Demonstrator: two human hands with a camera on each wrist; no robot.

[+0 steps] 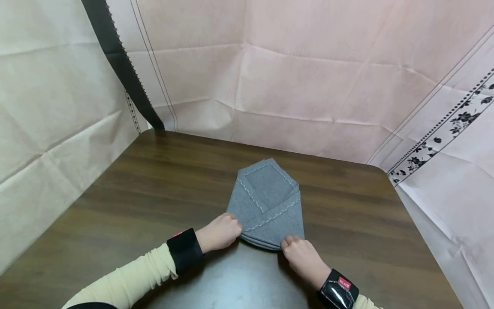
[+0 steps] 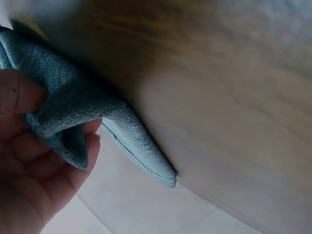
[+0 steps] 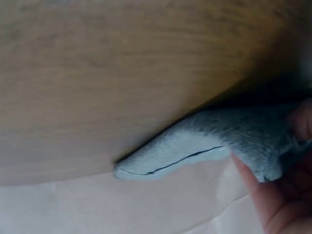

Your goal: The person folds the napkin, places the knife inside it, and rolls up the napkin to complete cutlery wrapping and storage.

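Note:
A folded blue-grey cloth (image 1: pixel 266 206) with white stitched lines lies on the wooden table in the head view, its layers showing along the near curved edge. At its near left corner, my left hand (image 1: pixel 221 231) pinches the fabric. The near right corner is held between the thumb and fingers of my right hand (image 1: pixel 302 259). In the left wrist view, the cloth (image 2: pixel 136 139) is bunched between thumb and fingers, and the gripped edge curls upward. Similarly, the right wrist view has a lifted corner of the cloth (image 3: pixel 195 141) in my grip; part of that hand is cut off.
The brown wooden table (image 1: pixel 154 189) has rounded far corners. Pale creased sheeting (image 1: pixel 301 86) hangs behind it and at both sides. A black strip (image 1: pixel 123 64) with a jagged edge runs down to the far left corner. Floral trim (image 1: pixel 444 133) marks the right sheet.

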